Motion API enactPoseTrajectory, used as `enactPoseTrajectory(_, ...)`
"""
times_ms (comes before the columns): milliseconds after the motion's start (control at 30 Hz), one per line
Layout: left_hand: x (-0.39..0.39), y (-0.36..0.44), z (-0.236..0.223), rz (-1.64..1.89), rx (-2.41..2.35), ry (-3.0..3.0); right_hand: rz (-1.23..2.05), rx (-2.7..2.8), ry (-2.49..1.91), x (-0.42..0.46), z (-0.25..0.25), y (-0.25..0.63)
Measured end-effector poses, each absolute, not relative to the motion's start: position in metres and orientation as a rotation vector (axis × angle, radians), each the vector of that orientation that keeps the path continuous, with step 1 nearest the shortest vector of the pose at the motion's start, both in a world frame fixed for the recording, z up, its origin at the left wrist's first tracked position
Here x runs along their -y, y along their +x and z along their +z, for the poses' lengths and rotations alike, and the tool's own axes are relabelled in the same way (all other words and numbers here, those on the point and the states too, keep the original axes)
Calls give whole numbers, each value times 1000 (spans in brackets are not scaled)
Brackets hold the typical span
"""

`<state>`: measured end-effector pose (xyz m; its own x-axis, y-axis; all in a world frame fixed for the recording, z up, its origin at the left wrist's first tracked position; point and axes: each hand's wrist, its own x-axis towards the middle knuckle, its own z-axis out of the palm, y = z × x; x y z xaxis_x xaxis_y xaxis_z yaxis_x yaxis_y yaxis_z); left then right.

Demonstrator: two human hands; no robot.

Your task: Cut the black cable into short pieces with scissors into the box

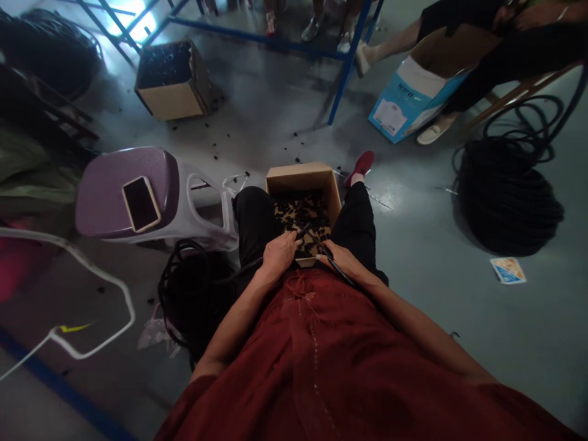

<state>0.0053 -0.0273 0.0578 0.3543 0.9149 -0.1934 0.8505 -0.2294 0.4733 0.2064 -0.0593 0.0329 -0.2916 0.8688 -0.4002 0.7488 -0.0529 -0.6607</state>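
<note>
Head view: left hand (280,254) and right hand (342,260) apart, each closed on a black cable (337,271), above a cardboard box (303,180) of small black pieces (301,217).
Box sits between the knees (250,205), apparently for close reach; a black cable coil (195,294) lies at 8 o'clock, a larger coil (508,196) at 3 o'clock.

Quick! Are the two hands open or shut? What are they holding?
Left hand: closed, holding a black cable.
Right hand: closed, also holding black cable.
</note>
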Motion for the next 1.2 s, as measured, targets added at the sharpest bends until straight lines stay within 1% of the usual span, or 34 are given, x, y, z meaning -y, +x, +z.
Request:
enactPoseTrajectory(133, 21, 0, 53, 267, -1401, 1960, 1220, 2109, -1785, 60, 35, 208)
enactPoseTrajectory(333, 11, -5, 50, 259, -1201, 1599, 1149, 2138, -1786, 60, 34, 208)
enactPoseTrajectory(700, 10, -4, 48, 248, -1192, 1541, 1138, 2185, -1803, 63, 27, 209)
enactPoseTrajectory(833, 5, -7, 49, 236, -1113, 1500, 1110, 2191, -1804, 63, 29, 209)
enactPoseTrajectory(1067, -5, -19, 59, 157, -813, 1151, 1035, 2198, -1701, 63, 30, 210)
enactPoseTrajectory(1200, -5, -17, 60, 224, -881, 1130, 1033, 2170, -1715, 62, 32, 210)
